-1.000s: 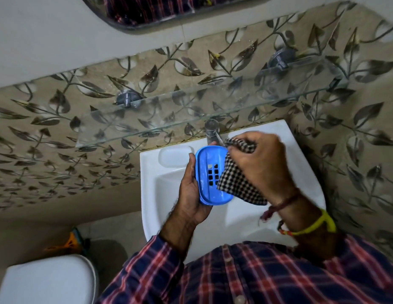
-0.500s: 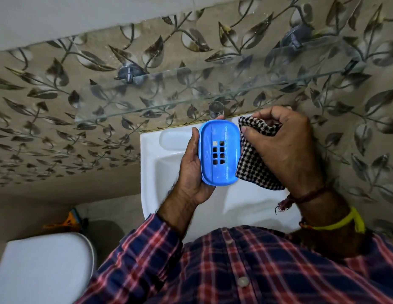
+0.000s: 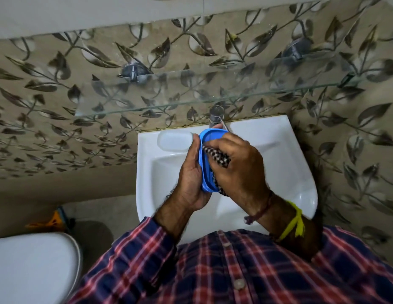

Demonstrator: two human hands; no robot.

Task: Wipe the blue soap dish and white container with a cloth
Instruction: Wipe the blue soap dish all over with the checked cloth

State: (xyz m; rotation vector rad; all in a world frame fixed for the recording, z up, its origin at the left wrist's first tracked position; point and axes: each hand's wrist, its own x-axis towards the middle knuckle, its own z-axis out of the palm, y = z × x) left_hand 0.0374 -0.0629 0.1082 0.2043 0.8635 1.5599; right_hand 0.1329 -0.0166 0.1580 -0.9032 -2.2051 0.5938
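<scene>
I hold the blue soap dish [image 3: 205, 170] upright on its edge over the white sink [image 3: 285, 163]. My left hand [image 3: 190, 178] grips it from the left side. My right hand [image 3: 239, 170] presses a black-and-white checked cloth [image 3: 218, 157] against the dish's right face and covers most of it. Only the dish's rim and a strip of cloth show between my hands. No white container is clearly in view; a shallow white recess [image 3: 174, 140] sits moulded in the sink's back left corner.
A metal tap [image 3: 216, 116] stands at the back of the sink, just beyond the dish. A glass shelf [image 3: 147, 102] juts from the leaf-patterned tiled wall above it. A white toilet lid [image 3: 31, 268] lies at lower left, with an orange object [image 3: 49, 222] on the floor behind it.
The dish has turned from facing me to edge-on. My right hand moved left with the cloth onto the dish's face, where before it held the cloth beside it.
</scene>
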